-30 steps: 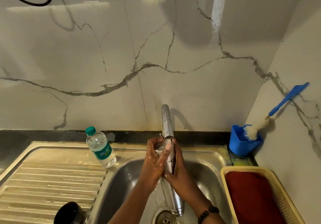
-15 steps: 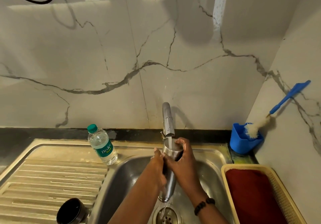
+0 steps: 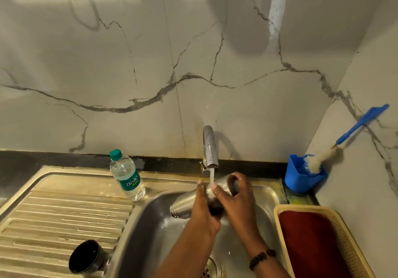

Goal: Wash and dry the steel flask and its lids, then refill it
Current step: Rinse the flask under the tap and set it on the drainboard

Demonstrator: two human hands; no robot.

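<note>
The steel flask (image 3: 183,205) lies tilted almost sideways over the sink basin (image 3: 146,230), its base to the left and its open mouth up at the right. Water from the tap (image 3: 210,148) falls on its upper part. My left hand (image 3: 203,209) wraps around the flask's middle. My right hand (image 3: 235,195) grips the neck end, fingers curled around the mouth. A black-lined steel lid (image 3: 86,259) rests open side up on the draining board at the lower left.
A Bisleri water bottle (image 3: 127,176) with a green cap stands on the draining board by the basin. At the right, a blue holder (image 3: 301,179) carries a bottle brush (image 3: 353,133), and a yellow basket (image 3: 349,241) holds a red cloth (image 3: 310,247).
The flask went from upright under the tap to tilted nearly sideways, base swung left. Both hands shifted along it with the turn. The water keeps running.
</note>
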